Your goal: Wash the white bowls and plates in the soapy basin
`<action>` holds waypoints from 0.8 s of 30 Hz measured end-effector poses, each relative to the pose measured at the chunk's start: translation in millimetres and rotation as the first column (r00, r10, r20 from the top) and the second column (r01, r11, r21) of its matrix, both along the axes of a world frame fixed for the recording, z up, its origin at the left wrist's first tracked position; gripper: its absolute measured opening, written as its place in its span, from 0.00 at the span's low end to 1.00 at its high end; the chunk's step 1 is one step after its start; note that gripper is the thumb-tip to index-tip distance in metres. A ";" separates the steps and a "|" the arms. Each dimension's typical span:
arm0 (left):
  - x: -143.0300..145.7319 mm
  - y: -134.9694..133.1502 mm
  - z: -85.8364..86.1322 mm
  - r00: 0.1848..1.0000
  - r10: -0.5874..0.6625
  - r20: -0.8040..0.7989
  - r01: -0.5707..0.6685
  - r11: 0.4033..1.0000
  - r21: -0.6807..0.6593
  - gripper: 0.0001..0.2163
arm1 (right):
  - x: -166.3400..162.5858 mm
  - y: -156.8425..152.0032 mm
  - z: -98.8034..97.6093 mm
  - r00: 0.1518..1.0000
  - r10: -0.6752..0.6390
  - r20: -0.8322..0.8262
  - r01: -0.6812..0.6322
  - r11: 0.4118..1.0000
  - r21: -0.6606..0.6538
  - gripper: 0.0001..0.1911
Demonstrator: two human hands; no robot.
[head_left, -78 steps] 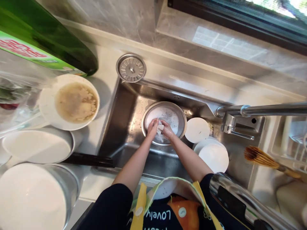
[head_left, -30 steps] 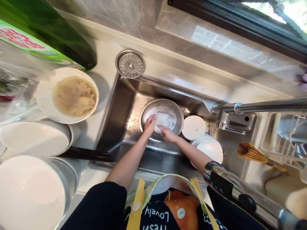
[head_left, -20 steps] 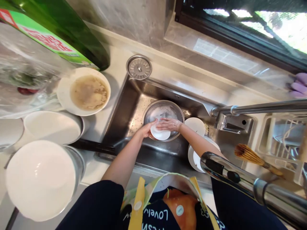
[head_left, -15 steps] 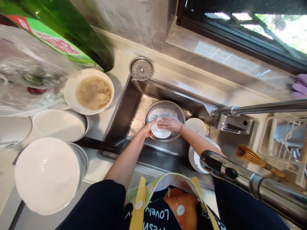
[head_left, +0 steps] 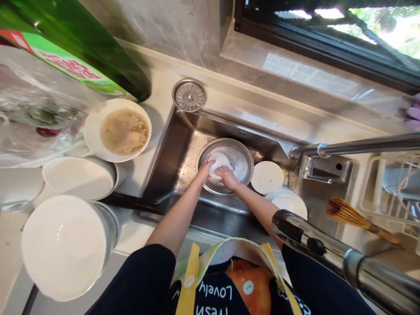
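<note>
Item under inspection: a small white dish [head_left: 219, 162], held tilted inside a steel basin [head_left: 250, 168] in the sink [head_left: 166, 175]. The left hand [head_left: 205, 170] is clenched on the dish's left edge, and the right hand [head_left: 227, 178] grasps its lower edge. Whether the dish touches the basin cannot be determined. A whitish film, probably suds, lies on the basin floor. Just right of the basin, a white plate [head_left: 267, 177] rests in the sink beside a stack of plates [head_left: 288, 206]. On the counter [head_left: 157, 87], a bowl of murky residue [head_left: 124, 132] sits near the sink edge, with stacked white bowls [head_left: 64, 247] nearer the person. Main risk: the dish appears wet, so a loosened grasp could let it slip and strike the steel, chipping the glaze. Secondary risk: a careless elbow or reach could knock the bowl and spill its residue
</note>
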State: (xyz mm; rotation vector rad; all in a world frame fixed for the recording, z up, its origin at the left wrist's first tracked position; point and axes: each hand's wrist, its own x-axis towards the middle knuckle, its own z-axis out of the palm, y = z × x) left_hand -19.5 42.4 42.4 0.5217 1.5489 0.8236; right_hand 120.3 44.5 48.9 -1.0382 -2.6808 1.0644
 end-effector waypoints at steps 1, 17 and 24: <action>-5.9 6.8 -1.7 0.996 -0.062 0.071 0.066 0.996 -0.060 0.24 | 5.9 4.7 -5.1 0.995 0.103 -0.012 -0.103 0.994 0.037 0.04; 25.5 4.0 -12.0 0.725 -0.217 -0.653 0.369 0.924 0.102 0.21 | 31.6 -2.6 -26.4 0.783 -0.538 0.314 0.550 0.833 0.056 0.20; 28.1 -0.9 -27.3 0.842 -0.219 -0.494 0.315 0.941 0.121 0.20 | 23.1 7.0 -59.4 0.976 -0.219 -0.020 0.220 0.975 0.029 0.24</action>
